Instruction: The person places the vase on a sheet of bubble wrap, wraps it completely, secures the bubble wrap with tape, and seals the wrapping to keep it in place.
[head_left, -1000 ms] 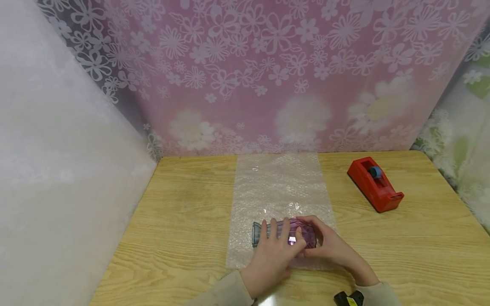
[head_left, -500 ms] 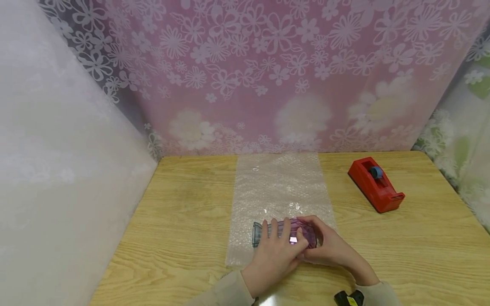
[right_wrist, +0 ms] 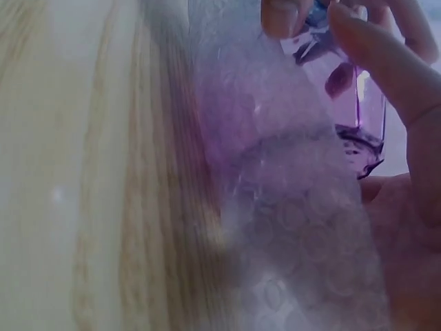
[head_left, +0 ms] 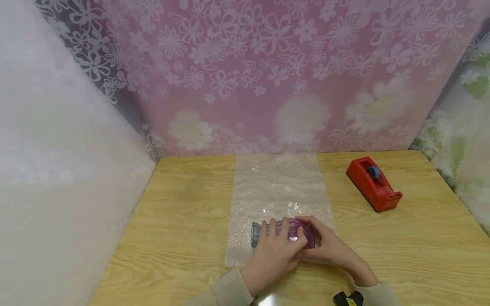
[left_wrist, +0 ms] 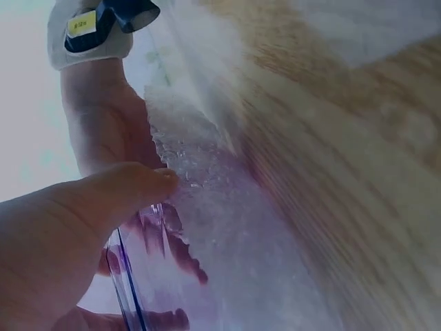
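A faceted glass vase (head_left: 292, 236), purple at the body and grey-blue toward its flared mouth, lies on its side on a sheet of bubble wrap (head_left: 279, 182). The mouth points left. My left hand (head_left: 272, 255) holds the vase from the near side, fingers laid over its neck and body. Round the base end curls my right hand (head_left: 331, 244), thumb on the near side. In both wrist views the wrap's near edge rises against the glass, close to the left thumb (left_wrist: 131, 189). The hands hide much of the vase's body and the wrap under it.
A red tape dispenser (head_left: 373, 185) with a blue roll stands at the right on the wooden table (head_left: 183, 221). The wrap runs to the table's back edge. A pink flowered curtain (head_left: 237, 76) hangs behind, with pale cloth at both sides.
The wrap's near edge, which lay flat below the right hand a second ago, has been drawn up toward the vase. The hands and vase have hardly moved.
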`<state>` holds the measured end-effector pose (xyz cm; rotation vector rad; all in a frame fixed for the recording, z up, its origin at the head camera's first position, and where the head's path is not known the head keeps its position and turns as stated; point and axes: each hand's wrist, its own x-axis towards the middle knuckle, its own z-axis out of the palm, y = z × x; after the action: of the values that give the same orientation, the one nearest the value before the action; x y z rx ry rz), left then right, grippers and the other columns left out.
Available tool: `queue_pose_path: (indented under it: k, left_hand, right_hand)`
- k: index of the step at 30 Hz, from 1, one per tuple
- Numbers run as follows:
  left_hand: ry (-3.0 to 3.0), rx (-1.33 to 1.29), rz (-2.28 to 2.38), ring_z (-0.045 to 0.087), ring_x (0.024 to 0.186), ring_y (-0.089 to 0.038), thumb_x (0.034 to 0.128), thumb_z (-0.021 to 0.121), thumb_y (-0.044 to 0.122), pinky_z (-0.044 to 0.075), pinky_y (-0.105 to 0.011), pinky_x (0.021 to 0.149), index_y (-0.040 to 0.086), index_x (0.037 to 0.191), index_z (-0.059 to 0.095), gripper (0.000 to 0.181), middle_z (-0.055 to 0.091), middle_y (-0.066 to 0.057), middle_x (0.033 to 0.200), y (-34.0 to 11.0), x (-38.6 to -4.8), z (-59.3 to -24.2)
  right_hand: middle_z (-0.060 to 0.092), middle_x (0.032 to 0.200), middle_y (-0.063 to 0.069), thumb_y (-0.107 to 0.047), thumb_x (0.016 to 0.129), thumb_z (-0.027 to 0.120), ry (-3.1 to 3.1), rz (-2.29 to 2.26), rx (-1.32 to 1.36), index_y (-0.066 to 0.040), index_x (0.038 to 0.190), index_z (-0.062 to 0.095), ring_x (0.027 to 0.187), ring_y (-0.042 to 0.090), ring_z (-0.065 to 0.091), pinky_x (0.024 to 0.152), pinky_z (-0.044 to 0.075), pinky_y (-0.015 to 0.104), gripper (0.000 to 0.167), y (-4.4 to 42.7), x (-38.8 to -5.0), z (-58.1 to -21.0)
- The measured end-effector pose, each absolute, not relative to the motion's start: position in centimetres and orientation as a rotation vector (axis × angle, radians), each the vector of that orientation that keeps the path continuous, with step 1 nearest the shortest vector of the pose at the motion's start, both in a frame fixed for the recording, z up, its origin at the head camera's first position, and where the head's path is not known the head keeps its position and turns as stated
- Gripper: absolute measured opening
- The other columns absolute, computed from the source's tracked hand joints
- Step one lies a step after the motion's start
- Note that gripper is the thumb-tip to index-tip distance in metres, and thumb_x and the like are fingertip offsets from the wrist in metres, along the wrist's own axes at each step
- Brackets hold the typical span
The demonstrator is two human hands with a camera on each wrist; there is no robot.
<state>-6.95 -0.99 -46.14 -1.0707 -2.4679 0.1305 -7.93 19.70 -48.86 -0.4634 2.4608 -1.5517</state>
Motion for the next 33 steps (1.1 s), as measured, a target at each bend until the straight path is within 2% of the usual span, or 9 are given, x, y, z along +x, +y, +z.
queue_pose_path:
  k: [4, 7, 10, 14, 17, 18, 23, 29, 33]
  left_hand:
    - [-2.481, -1.085, 0.066, 0.063, 0.097, -0.031, 0.0796, 0.071, 0.057, 0.055, -0.049, 0.08, 0.028, 0.12, 0.05, 0.055, 0.058, -0.011, 0.117, -1.2, -7.5, -46.0]
    - [-2.498, -1.096, 0.014, 0.062, 0.094, -0.028, 0.0763, 0.074, 0.058, 0.054, -0.045, 0.078, 0.029, 0.12, 0.051, 0.057, 0.057, -0.008, 0.115, -1.3, -7.8, -46.0]
    - [-2.534, -1.107, -0.016, 0.063, 0.093, -0.027, 0.0749, 0.074, 0.062, 0.054, -0.043, 0.077, 0.029, 0.119, 0.052, 0.059, 0.057, -0.007, 0.117, -1.3, -8.2, -45.8]
    - [-2.567, -1.127, -0.024, 0.063, 0.091, -0.026, 0.0729, 0.074, 0.068, 0.051, -0.04, 0.074, 0.03, 0.119, 0.053, 0.062, 0.06, -0.006, 0.116, -1.2, -8.5, -45.4]
    - [-2.58, -1.128, -0.02, 0.062, 0.088, -0.024, 0.0716, 0.073, 0.07, 0.05, -0.037, 0.071, 0.03, 0.12, 0.053, 0.066, 0.06, -0.005, 0.113, -1.2, -8.6, -45.1]
    - [-2.587, -1.127, -0.017, 0.061, 0.087, -0.024, 0.0716, 0.073, 0.07, 0.049, -0.036, 0.07, 0.03, 0.121, 0.052, 0.067, 0.059, -0.005, 0.112, -1.2, -8.7, -45.0]
    - [-2.619, -1.124, -0.021, 0.059, 0.084, -0.022, 0.0725, 0.073, 0.069, 0.048, -0.033, 0.067, 0.029, 0.123, 0.05, 0.068, 0.058, -0.004, 0.11, -1.3, -8.7, -44.7]
    - [-2.663, -1.125, -0.107, 0.061, 0.079, -0.02, 0.0707, 0.075, 0.068, 0.052, -0.033, 0.065, 0.027, 0.121, 0.05, 0.07, 0.059, -0.003, 0.106, -1.6, -9.0, -44.6]
    - [-2.737, -1.146, -0.175, 0.059, 0.078, -0.017, 0.0712, 0.075, 0.068, 0.048, -0.029, 0.062, 0.028, 0.126, 0.051, 0.072, 0.059, -0.003, 0.106, -1.9, -9.2, -44.2]
  right_hand:
    - [0.055, 0.137, 0.013, -0.028, 0.075, 0.088, 2.544, -1.568, -0.559, -0.01, 0.142, 0.048, 0.124, 0.029, 0.052, 0.1, 0.044, 0.031, 0.08, 19.5, -7.8, -48.6]
    - [0.055, 0.136, 0.012, -0.02, 0.073, 0.089, 2.653, -1.57, -0.665, -0.007, 0.142, 0.049, 0.124, 0.017, 0.052, 0.099, 0.043, 0.025, 0.08, 19.3, -7.5, -48.4]
    - [0.055, 0.136, 0.011, -0.015, 0.071, 0.089, 2.796, -1.489, -0.766, -0.007, 0.142, 0.049, 0.125, 0.016, 0.051, 0.101, 0.038, 0.02, 0.081, 18.9, -7.1, -47.8]
    - [0.048, 0.142, 0.015, -0.009, 0.07, 0.087, 2.919, -1.314, -0.842, -0.002, 0.145, 0.044, 0.129, 0.035, 0.046, 0.104, 0.042, 0.04, 0.086, 18.4, -6.4, -47.1]
    - [0.039, 0.148, 0.021, -0.001, 0.065, 0.083, 2.919, -1.192, -0.822, 0.002, 0.15, 0.033, 0.133, 0.042, 0.039, 0.099, 0.041, 0.058, 0.098, 18.1, -5.8, -46.7]
    - [0.036, 0.15, 0.023, 0.001, 0.062, 0.082, 2.919, -1.156, -0.81, 0.003, 0.151, 0.03, 0.134, 0.043, 0.037, 0.099, 0.04, 0.06, 0.104, 18.1, -5.6, -46.6]
    - [0.035, 0.15, 0.026, 0.001, 0.053, 0.086, 3.003, -1.031, -0.772, 0.002, 0.153, 0.024, 0.134, 0.044, 0.038, 0.098, 0.043, 0.058, 0.118, 17.4, -5.2, -46.7]
    - [0.049, 0.137, 0.026, -0.007, 0.054, 0.09, 3.174, -0.959, -0.789, 0.007, 0.145, 0.037, 0.124, 0.042, 0.049, 0.092, 0.049, 0.055, 0.106, 16.5, -5.4, -47.1]
    - [0.055, 0.132, 0.023, -0.01, 0.052, 0.09, 3.181, -0.968, -0.744, 0.006, 0.141, 0.044, 0.12, 0.039, 0.054, 0.09, 0.051, 0.053, 0.102, 16.4, -5.4, -47.0]
